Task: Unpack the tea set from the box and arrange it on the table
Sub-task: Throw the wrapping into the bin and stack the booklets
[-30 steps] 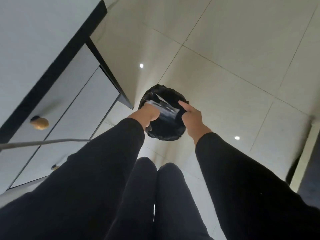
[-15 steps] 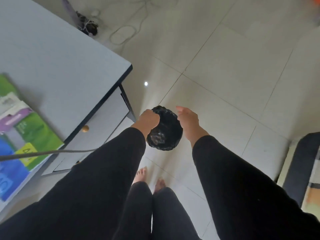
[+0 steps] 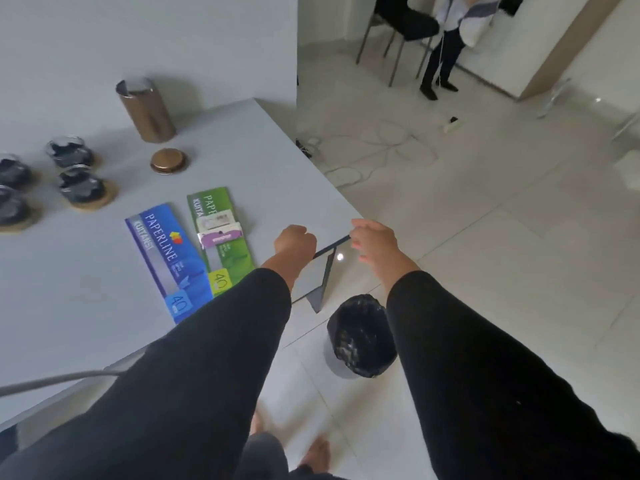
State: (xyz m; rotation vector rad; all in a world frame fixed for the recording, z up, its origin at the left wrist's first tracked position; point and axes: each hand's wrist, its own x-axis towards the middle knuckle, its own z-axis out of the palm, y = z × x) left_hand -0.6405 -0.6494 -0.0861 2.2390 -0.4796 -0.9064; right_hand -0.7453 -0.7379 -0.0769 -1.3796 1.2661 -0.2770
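Note:
On the grey table (image 3: 86, 306), at the far left, several glass tea cups (image 3: 71, 152) with dark wrapping inside stand on cork coasters (image 3: 90, 202). A bronze canister (image 3: 147, 110) stands behind them, its round lid (image 3: 168, 160) lying beside it. My left hand (image 3: 295, 242) is a closed fist over the table's right corner and holds nothing I can see. Just past the table edge my right hand (image 3: 372, 239) hangs empty, fingers loosely apart. No box is in view.
A blue booklet (image 3: 166, 254) and a green booklet (image 3: 221, 233) lie near the table's front. A bin lined with a black bag (image 3: 360, 336) sits on the tiled floor below my hands. Cables (image 3: 381, 140), a chair (image 3: 401, 29) and a standing person (image 3: 446, 43) are farther back.
Both hands let go of the black bin bag and rose to table height. The view swung up from the floor to the table top.

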